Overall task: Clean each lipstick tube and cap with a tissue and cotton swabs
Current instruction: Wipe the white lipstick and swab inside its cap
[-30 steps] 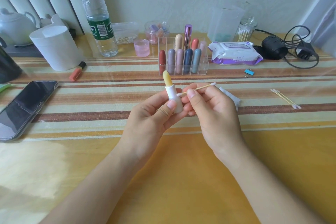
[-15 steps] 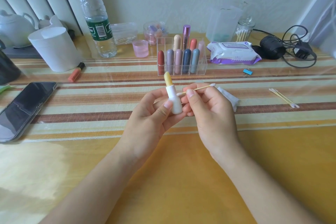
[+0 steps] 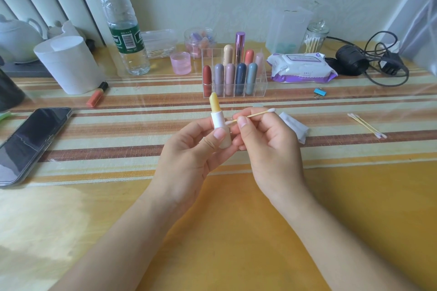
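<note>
Striped table (image 3: 118, 139): L hand (image 3: 189, 156) grips lipstick (image 3: 218, 120), thumb-covered; R hand (image 3: 267, 146) pinches swab (image 3: 253, 115) touching it, tissue (image 3: 295, 125) part-hidden behind.

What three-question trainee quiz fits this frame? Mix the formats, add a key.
1. True or false: the left hand holds the uncapped lipstick tube upright.
2. The cotton swab pinched in the right hand has its near tip at: A the yellow stick, B the tube's white collar, C a folded tissue.
3. Fill in: the front row of the clear organiser holds ___ capped lipsticks.
Key: 1 true; 2 B; 3 five.
</note>
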